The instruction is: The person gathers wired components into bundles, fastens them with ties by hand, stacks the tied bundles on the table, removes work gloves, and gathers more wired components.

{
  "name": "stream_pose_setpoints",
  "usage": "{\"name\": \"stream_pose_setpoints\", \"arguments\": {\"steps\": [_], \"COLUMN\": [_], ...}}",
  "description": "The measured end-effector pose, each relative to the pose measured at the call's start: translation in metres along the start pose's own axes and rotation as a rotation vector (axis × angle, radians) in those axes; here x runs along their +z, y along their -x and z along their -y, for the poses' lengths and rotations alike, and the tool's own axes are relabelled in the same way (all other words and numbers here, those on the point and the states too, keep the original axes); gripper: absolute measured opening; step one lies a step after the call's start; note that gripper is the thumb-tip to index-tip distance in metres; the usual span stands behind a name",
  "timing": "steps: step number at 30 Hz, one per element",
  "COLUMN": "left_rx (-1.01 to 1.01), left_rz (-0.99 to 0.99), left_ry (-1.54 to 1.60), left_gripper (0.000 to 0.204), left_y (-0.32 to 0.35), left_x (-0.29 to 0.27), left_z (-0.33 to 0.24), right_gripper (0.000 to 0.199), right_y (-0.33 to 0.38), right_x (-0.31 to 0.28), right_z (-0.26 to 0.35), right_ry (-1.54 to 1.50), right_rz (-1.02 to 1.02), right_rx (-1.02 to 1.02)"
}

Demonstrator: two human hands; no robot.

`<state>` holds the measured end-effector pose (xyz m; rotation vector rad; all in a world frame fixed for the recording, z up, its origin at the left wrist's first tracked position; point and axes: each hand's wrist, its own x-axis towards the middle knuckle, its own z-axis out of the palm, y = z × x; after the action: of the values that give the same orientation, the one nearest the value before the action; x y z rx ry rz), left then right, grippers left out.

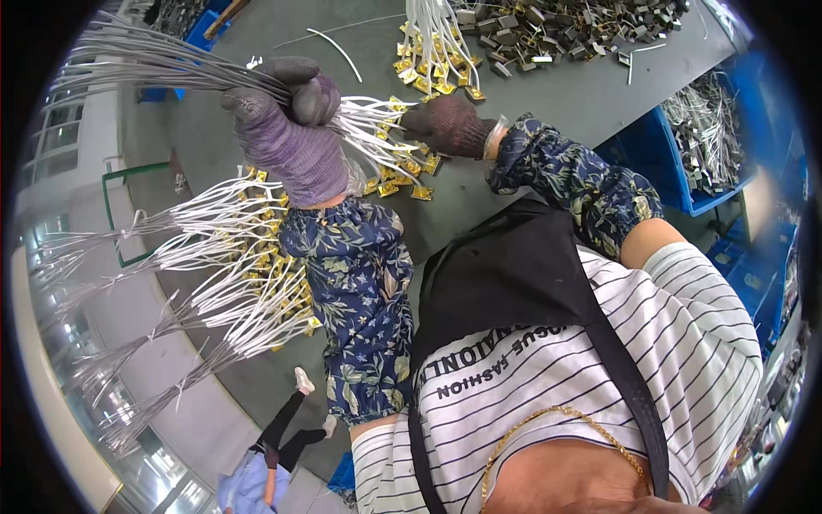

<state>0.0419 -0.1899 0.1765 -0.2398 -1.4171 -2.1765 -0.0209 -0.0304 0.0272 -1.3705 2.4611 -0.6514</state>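
From where I stand, the broad grey-green table (561, 111), smooth and flat, gives the work its footing, and I'd let it carry the bundle's weight where possible. At its edge a blue plastic bin (672, 163), straight-walled and hard, holds a tangle of pale wires. Several tied-looking bundles (248, 287) lie fanned out at the left, thin and grey at one end, thicker and white at the other; set apart like that, I reckon they are less likely to snag. A heap of small dark blocks (556, 30), hard-edged and jumbled, sits at the far side, near another loose white-wire bunch (432, 34). The wire bundle in hand (368, 124) is up over the table, between the person's two hands. The left hand (291, 137), in a ribbed purple-grey knit glove, is clamped round it; firm but not crushing seems right, since slim wires probably slide and kink easily. The right hand (449, 127), in a darker glove, is at the other end; whether its fingers pinch anything I cannot tell. Smallest are the shiny yellow tips (394, 176), flat and squarish: best evened up gently, I'd judge, without tugging single wires.
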Motion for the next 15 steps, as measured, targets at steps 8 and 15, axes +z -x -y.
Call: {"name": "stream_pose_setpoints", "arguments": {"steps": [8, 15], "left_rx": [-0.014, -0.026], "left_rz": [0.039, 0.065], "left_ry": [0.054, 0.011], "left_gripper": [0.072, 0.068], "left_y": [-0.005, -0.006], "left_x": [-0.009, 0.002], "left_z": [0.002, 0.004], "right_gripper": [0.035, 0.023], "right_y": [0.000, -0.007], "right_x": [-0.007, 0.020], "right_z": [0.010, 0.002], "right_ry": [-0.189, -0.111], "right_rz": [0.020, -0.153], "right_rx": [-0.006, 0.030]}}
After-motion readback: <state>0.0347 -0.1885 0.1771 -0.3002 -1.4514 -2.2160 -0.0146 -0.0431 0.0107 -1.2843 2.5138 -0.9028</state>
